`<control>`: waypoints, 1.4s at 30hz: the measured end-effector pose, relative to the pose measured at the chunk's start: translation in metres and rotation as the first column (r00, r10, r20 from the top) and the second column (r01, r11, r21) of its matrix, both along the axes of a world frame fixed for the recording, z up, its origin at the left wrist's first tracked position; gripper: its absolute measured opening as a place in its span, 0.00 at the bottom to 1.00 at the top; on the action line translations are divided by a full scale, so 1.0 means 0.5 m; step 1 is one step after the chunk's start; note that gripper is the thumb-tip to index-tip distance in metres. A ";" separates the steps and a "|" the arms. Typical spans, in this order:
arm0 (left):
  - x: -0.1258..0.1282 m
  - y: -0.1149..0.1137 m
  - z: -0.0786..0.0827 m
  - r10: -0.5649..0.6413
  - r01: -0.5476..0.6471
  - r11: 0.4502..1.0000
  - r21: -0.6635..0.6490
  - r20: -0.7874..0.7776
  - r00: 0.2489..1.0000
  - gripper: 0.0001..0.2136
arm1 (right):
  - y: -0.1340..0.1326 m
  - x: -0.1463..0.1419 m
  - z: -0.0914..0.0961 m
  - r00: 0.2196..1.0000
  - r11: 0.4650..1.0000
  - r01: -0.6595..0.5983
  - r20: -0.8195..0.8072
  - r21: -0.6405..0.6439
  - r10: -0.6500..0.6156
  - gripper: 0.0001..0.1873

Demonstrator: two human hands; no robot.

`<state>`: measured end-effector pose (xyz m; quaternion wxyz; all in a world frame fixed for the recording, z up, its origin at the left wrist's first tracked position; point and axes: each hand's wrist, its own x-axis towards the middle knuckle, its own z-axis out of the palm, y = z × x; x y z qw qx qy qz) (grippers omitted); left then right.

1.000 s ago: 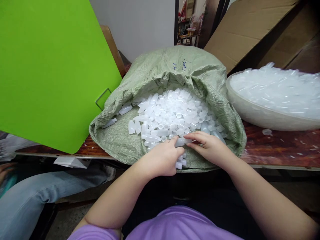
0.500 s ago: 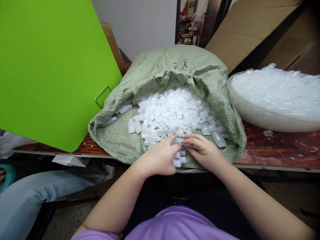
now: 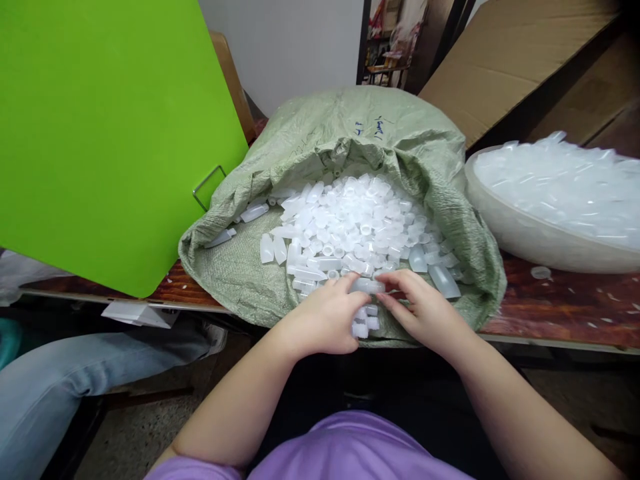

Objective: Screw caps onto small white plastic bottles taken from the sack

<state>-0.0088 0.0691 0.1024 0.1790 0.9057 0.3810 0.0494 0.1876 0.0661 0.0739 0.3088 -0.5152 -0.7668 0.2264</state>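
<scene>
My left hand (image 3: 327,317) is closed around several small translucent plastic bottles, whose ridged necks (image 3: 364,328) stick out to the right of the palm. Between its upper fingers and my right hand (image 3: 425,310) lies one more bottle (image 3: 367,285), roughly level. The thumb and fingertips of my right hand pinch this bottle at its right end. Behind both hands a heap of the same white bottles (image 3: 350,223) spills from the mouth of a pale green woven sack (image 3: 240,280). My left palm hides most of the bottles in it.
On the right stands a translucent bowl (image 3: 540,240) heaped with clear plastic pieces, a loose cap (image 3: 541,273) before it. A bright green board (image 3: 110,133) leans at the left. Cardboard (image 3: 510,60) rises behind the bowl. A person's jeans-clad leg (image 3: 90,373) shows lower left.
The bottle between my hands now shows more of its length, as my right fingers have shifted slightly to the right. The whole view has shifted a little.
</scene>
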 end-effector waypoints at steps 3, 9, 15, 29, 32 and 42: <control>-0.002 -0.001 0.000 0.003 -0.003 1.000 -0.007 0.005 1.000 0.27 | -0.003 0.001 0.002 0.989 0.985 0.109 0.112 -0.133 -0.094 0.18; -0.004 -0.003 -0.005 0.004 -0.004 1.000 0.002 0.037 0.999 0.28 | -0.004 -0.008 0.008 0.992 0.994 0.053 0.116 -0.097 -0.042 0.17; -0.004 -0.004 -0.006 0.033 -0.032 0.999 -0.018 0.044 0.998 0.28 | -0.006 -0.011 0.004 0.999 0.996 0.028 0.044 -0.086 -0.024 0.18; -0.007 -0.007 -0.013 0.044 -0.043 0.999 -0.016 0.077 0.996 0.28 | 0.004 -0.022 0.004 0.982 1.000 0.012 0.187 -0.013 -0.010 0.12; -0.008 -0.006 -0.014 0.026 -0.025 1.000 -0.016 0.083 0.996 0.29 | 0.010 -0.023 0.007 0.958 1.000 -0.004 0.287 -0.014 0.008 0.15; -0.006 -0.004 -0.020 0.046 -0.044 0.999 -0.018 0.148 0.988 0.26 | 0.015 -0.069 0.016 0.993 0.905 0.116 0.058 -0.408 -0.101 0.24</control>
